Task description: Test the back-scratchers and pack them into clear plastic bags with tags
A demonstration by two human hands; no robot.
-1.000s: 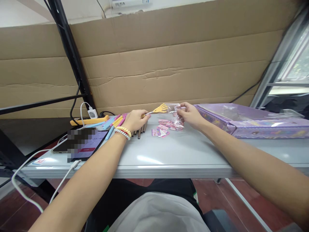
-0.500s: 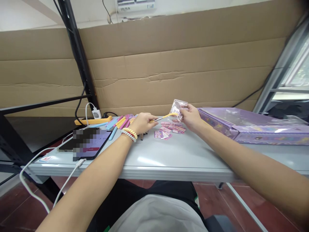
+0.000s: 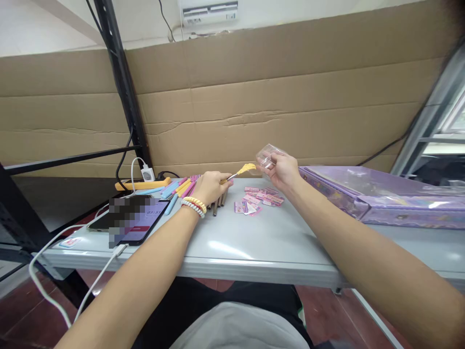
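My left hand (image 3: 210,188) is closed around a yellow back scratcher (image 3: 246,168) with a thin metal shaft, its fan-shaped head pointing right. Just beyond that head, my right hand (image 3: 283,170) pinches a crinkled clear plastic bag (image 3: 269,154) above the table. A small gap shows between bag and head. Pink and white printed cards (image 3: 259,196) lie loosely spread beneath the two hands. Several metal rods (image 3: 215,209) stick out from under my left hand. Left of it are pink, yellow and blue handles (image 3: 178,188), partly hidden by the hand.
A purple box (image 3: 395,194) with a clear top occupies the table's right side. On the left lie a phone (image 3: 147,225), a darker blurred device, white cables and an orange bar (image 3: 143,184) by a charger (image 3: 147,173). A cardboard sheet (image 3: 232,97) stands behind the table (image 3: 236,237).
My right hand has turned and the bag is now bunched higher. The back scratcher's head, which overlapped the bag before, has drawn left, apart from it. The view has shifted slightly.
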